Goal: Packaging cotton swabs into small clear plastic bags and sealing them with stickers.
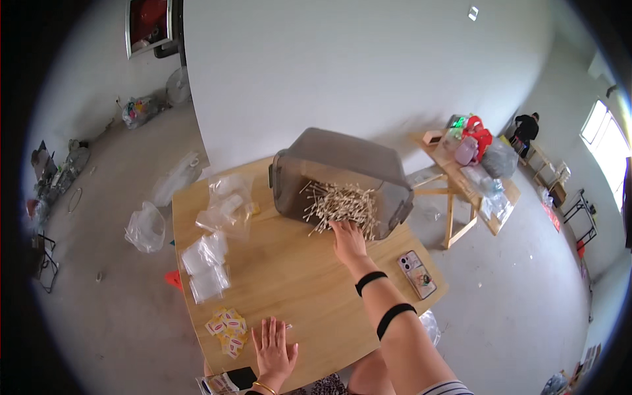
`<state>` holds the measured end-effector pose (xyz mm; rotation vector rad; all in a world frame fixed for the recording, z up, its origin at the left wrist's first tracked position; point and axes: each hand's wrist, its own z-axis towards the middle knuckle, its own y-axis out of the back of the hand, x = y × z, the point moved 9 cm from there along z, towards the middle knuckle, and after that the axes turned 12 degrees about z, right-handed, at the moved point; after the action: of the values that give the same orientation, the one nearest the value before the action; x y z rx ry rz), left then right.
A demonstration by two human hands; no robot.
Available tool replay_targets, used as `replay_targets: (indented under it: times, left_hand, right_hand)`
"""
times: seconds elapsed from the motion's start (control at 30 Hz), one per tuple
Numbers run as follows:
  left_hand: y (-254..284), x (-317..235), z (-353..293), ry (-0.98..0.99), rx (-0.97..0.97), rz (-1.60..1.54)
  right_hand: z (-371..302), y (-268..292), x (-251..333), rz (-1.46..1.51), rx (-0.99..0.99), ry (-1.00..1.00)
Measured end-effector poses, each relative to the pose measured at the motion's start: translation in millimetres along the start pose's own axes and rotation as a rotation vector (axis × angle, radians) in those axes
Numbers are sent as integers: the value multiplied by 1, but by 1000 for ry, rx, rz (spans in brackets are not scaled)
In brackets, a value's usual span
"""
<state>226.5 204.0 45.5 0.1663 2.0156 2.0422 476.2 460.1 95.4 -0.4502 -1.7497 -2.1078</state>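
A grey translucent plastic bin (336, 148) lies tipped on its side on the wooden table, its mouth toward me. Inside it is a loose heap of cotton swabs (342, 203), some spilling to the rim. My right hand (349, 242) reaches to the heap's near edge, fingers bent down round some swabs; the fingertips are partly hidden. Close to the table's front edge, my left hand (274, 352) lies flat with fingers spread, holding nothing. Just left of it are small yellow-and-white printed packets or labels (228, 329). A tiny white piece shows beside its fingertips.
Clear plastic bags (205, 266) lie along the left of the wooden table (296, 289), more (227, 204) behind them. A patterned phone (417, 274) rests at the right. Another table (454, 174) holds bags and a red item. Someone in dark clothes (525, 128) is far right.
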Motion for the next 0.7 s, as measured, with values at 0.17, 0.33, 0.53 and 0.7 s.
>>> replay_targets:
  times: [0.17, 0.33, 0.53, 0.7]
  left_hand:
    - [-1, -3, 6, -4, 33, -18]
    - [-2, -2, 3, -22, 44, -24]
    - [0, -1, 4, 1, 58, -23]
    - [1, -2, 3, -10, 21, -9]
  right_hand:
    - [38, -30, 30, -236, -14, 420]
    - [49, -40, 39, -287, -44, 474]
    - [10, -57, 64, -350, 58, 554]
    - [-69, -68, 108, -325, 196, 540]
